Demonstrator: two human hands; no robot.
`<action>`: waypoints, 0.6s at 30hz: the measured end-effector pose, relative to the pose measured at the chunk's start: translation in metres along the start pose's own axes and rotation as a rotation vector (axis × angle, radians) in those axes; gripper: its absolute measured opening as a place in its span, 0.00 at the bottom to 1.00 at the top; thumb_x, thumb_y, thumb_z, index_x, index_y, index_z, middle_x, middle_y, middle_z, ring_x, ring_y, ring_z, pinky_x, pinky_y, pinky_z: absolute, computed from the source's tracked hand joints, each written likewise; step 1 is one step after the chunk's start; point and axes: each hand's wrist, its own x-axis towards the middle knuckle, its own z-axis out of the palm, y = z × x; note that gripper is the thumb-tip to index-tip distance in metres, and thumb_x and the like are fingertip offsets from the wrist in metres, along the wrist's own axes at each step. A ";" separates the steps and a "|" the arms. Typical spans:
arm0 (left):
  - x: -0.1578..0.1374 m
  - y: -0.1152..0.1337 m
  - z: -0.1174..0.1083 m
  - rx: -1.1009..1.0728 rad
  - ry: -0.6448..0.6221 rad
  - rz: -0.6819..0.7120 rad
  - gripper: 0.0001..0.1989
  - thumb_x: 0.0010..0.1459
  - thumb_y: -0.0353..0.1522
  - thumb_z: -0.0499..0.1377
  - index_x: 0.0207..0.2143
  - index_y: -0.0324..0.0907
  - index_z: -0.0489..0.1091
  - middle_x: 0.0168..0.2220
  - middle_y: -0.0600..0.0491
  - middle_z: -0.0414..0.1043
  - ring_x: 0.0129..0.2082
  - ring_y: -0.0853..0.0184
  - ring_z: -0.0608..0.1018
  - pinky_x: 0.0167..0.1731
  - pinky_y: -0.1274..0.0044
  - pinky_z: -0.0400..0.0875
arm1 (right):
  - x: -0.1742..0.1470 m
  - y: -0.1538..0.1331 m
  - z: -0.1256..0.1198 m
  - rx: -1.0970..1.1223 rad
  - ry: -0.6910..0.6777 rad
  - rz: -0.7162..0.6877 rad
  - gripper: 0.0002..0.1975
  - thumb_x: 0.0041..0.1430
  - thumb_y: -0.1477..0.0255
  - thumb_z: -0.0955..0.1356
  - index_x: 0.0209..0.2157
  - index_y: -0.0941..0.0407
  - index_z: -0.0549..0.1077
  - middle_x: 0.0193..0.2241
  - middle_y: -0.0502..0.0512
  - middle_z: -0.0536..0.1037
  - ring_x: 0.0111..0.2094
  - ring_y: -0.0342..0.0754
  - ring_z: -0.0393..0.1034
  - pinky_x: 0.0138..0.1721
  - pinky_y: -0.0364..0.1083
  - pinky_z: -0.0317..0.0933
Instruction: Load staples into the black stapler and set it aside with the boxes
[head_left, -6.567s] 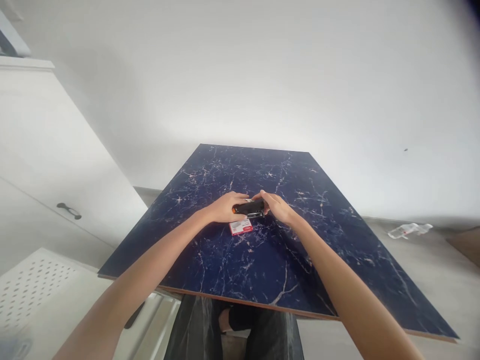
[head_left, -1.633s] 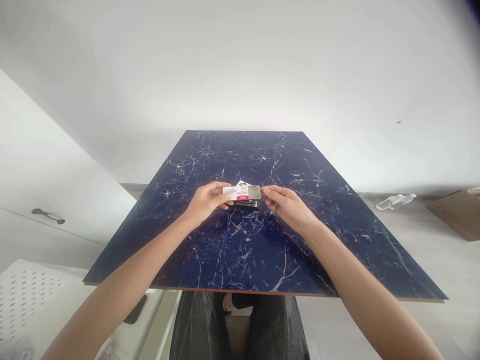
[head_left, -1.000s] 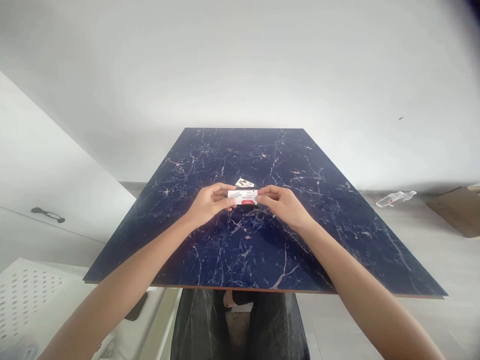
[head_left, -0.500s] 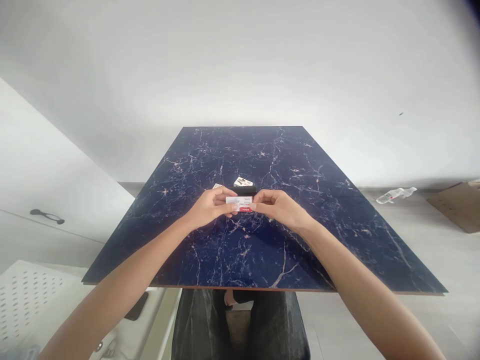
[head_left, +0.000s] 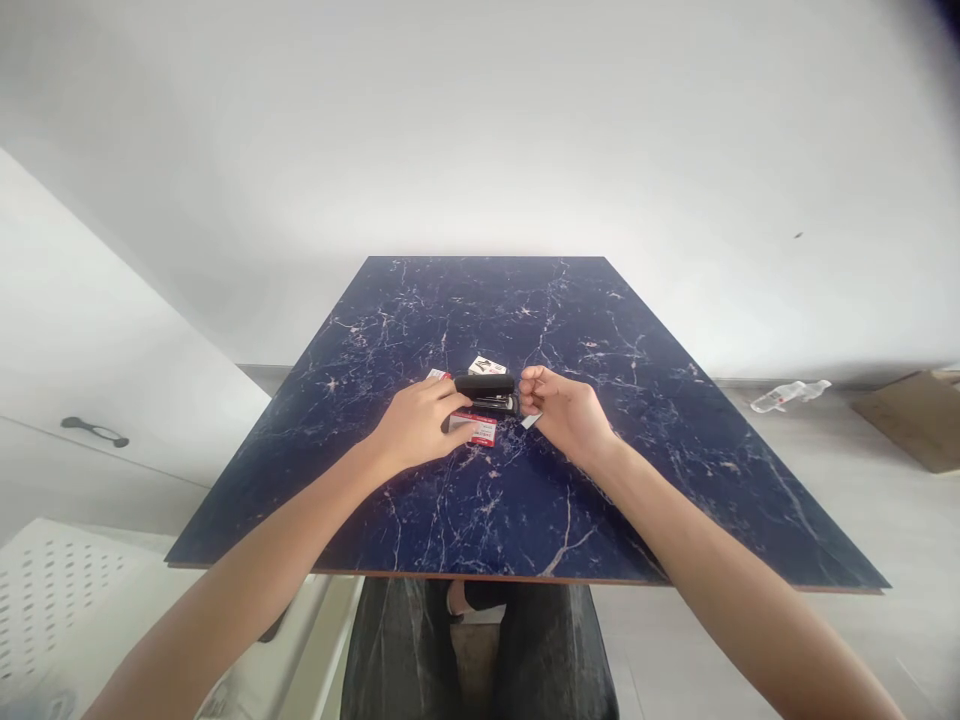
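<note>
On the table [head_left: 480, 535], stapler [head_left: 486, 386] between hands. Left hand [head_left: 418, 425] spread, fingers at stapler, thumb at near box [head_left: 485, 432]; right hand [head_left: 568, 413] curled, contents I can't tell. Dragging thumb could skid near box.

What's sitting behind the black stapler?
A small white box with a dark picture shows just beyond the stapler. Whatever lies directly behind the stapler's black top is covered.

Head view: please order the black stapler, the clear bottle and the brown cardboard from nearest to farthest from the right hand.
1. Black stapler, just left of the right hand.
2. Clear bottle, right of the table.
3. Brown cardboard, farther right, beyond the bottle.
</note>
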 end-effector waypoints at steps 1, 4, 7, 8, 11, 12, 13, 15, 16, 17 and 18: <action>0.000 0.006 0.003 0.007 0.044 0.014 0.14 0.63 0.41 0.60 0.46 0.45 0.77 0.44 0.46 0.79 0.43 0.55 0.79 0.43 0.66 0.74 | -0.003 0.001 0.005 0.057 -0.015 -0.020 0.09 0.45 0.74 0.68 0.33 0.54 0.72 0.28 0.53 0.69 0.29 0.47 0.60 0.32 0.47 0.58; 0.000 0.025 0.014 -0.065 0.120 0.028 0.14 0.64 0.41 0.61 0.48 0.45 0.75 0.42 0.48 0.79 0.43 0.57 0.79 0.43 0.67 0.74 | -0.013 0.003 0.020 0.116 -0.047 -0.081 0.09 0.48 0.72 0.66 0.34 0.53 0.73 0.30 0.54 0.69 0.31 0.49 0.62 0.35 0.49 0.60; 0.000 0.036 0.025 -0.156 0.141 -0.018 0.14 0.61 0.41 0.64 0.46 0.45 0.74 0.41 0.49 0.79 0.41 0.58 0.80 0.39 0.69 0.74 | -0.018 0.010 0.030 0.037 -0.046 -0.118 0.11 0.48 0.71 0.64 0.36 0.52 0.72 0.32 0.56 0.71 0.32 0.51 0.64 0.36 0.51 0.61; 0.000 0.037 0.027 -0.180 0.148 -0.035 0.13 0.61 0.40 0.65 0.46 0.45 0.74 0.40 0.49 0.79 0.40 0.59 0.80 0.39 0.70 0.74 | -0.018 0.012 0.031 -0.009 -0.037 -0.130 0.11 0.48 0.70 0.63 0.36 0.52 0.71 0.33 0.56 0.71 0.32 0.51 0.64 0.37 0.51 0.62; 0.000 0.034 0.026 -0.263 0.161 -0.066 0.08 0.63 0.36 0.63 0.43 0.45 0.75 0.39 0.50 0.79 0.36 0.62 0.80 0.38 0.71 0.75 | -0.017 0.014 0.028 -0.147 -0.018 -0.194 0.10 0.48 0.69 0.62 0.35 0.51 0.68 0.35 0.57 0.73 0.35 0.53 0.67 0.39 0.53 0.64; 0.001 0.033 0.023 -0.295 0.164 -0.074 0.07 0.64 0.36 0.62 0.42 0.45 0.76 0.38 0.50 0.79 0.35 0.63 0.80 0.37 0.72 0.75 | -0.017 0.011 0.026 -0.200 -0.019 -0.234 0.09 0.49 0.69 0.63 0.34 0.51 0.68 0.35 0.56 0.73 0.36 0.53 0.68 0.41 0.53 0.65; 0.001 0.032 0.019 -0.335 0.159 -0.091 0.07 0.64 0.37 0.61 0.41 0.45 0.76 0.37 0.50 0.79 0.33 0.64 0.80 0.36 0.72 0.75 | -0.018 0.008 0.023 -0.275 -0.021 -0.287 0.08 0.50 0.69 0.63 0.35 0.51 0.68 0.36 0.56 0.74 0.38 0.53 0.69 0.43 0.54 0.66; 0.001 0.031 0.011 -0.447 0.131 -0.152 0.09 0.66 0.38 0.59 0.40 0.44 0.76 0.35 0.51 0.79 0.31 0.65 0.79 0.34 0.73 0.74 | -0.021 -0.001 0.018 -0.516 -0.037 -0.421 0.08 0.52 0.69 0.66 0.37 0.51 0.71 0.40 0.57 0.76 0.42 0.55 0.71 0.48 0.57 0.66; 0.001 0.032 0.008 -0.519 0.111 -0.194 0.10 0.66 0.39 0.58 0.40 0.44 0.76 0.35 0.51 0.79 0.31 0.65 0.79 0.34 0.73 0.74 | -0.023 -0.006 0.016 -0.665 -0.057 -0.492 0.08 0.53 0.69 0.68 0.38 0.50 0.73 0.43 0.58 0.77 0.45 0.57 0.71 0.51 0.58 0.65; 0.002 0.032 0.006 -0.594 0.086 -0.238 0.11 0.66 0.41 0.58 0.40 0.44 0.76 0.35 0.51 0.79 0.31 0.65 0.79 0.33 0.73 0.74 | -0.025 -0.009 0.014 -0.807 -0.086 -0.555 0.08 0.54 0.69 0.69 0.38 0.50 0.75 0.46 0.58 0.78 0.48 0.59 0.70 0.54 0.60 0.64; 0.002 0.033 0.005 -0.664 0.059 -0.274 0.12 0.66 0.42 0.59 0.40 0.44 0.76 0.36 0.51 0.79 0.31 0.64 0.79 0.33 0.73 0.74 | -0.026 -0.011 0.013 -0.923 -0.126 -0.605 0.08 0.55 0.69 0.70 0.38 0.49 0.77 0.48 0.58 0.78 0.51 0.60 0.70 0.56 0.61 0.63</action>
